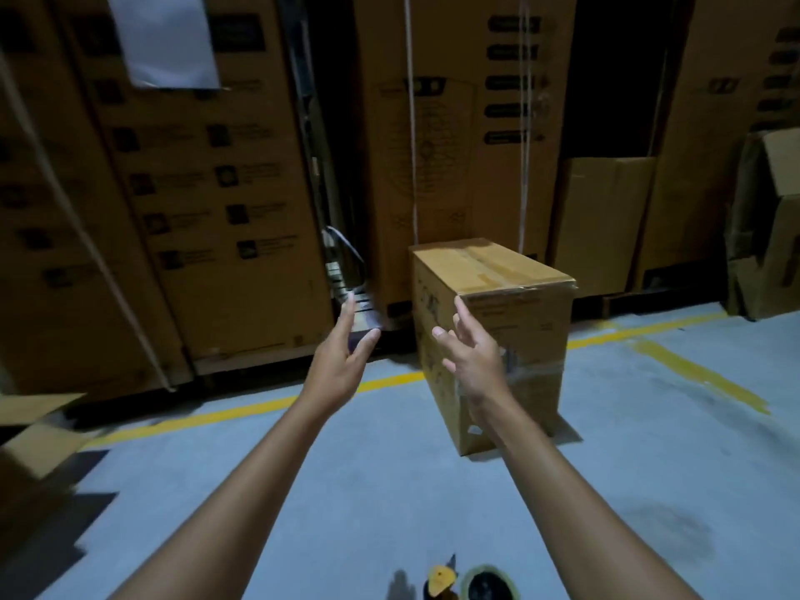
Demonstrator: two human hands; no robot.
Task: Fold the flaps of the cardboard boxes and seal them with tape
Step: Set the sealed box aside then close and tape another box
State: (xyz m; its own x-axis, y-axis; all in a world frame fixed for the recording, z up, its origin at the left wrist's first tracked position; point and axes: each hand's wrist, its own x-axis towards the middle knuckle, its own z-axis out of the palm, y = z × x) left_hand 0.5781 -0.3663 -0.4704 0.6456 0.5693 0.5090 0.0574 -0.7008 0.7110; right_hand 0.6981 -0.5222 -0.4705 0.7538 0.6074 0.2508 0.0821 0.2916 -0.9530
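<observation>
Item 1. Tall brown printed cardboard cartons (208, 188), ranged upright along the back. A white paper sheet (164, 41) is fixed to the upper left carton. The black panels and text printed on them are too blurred to be read.

Item 2. Grey concrete floor (649, 469), marked with a painted yellow line (242, 411).

Item 3. Brown rectangular cardboard box (515, 339), stood on the floor at centre, just before the tall cartons. Its top flaps are folded shut and clear tape is seen along the top seam and in a band round the lower body. The side print is illegible.

Item 4. Open brown cardboard box (39, 439), cut off by the left edge, flaps raised.

Item 5. Left hand (342, 361), arm stretched forward, held left of the sealed box and apart from it. The fingers are straight and nothing is held.

Item 6. Right hand (474, 361), arm stretched forward, seen against the box's near face. The fingers are spread and empty; contact cannot be told.

Item 7. Roll of tape (489, 584), laid on the floor at the bottom edge.

Item 8. Small yellow-and-black object (439, 578), just beside the roll; its kind cannot be told.
</observation>
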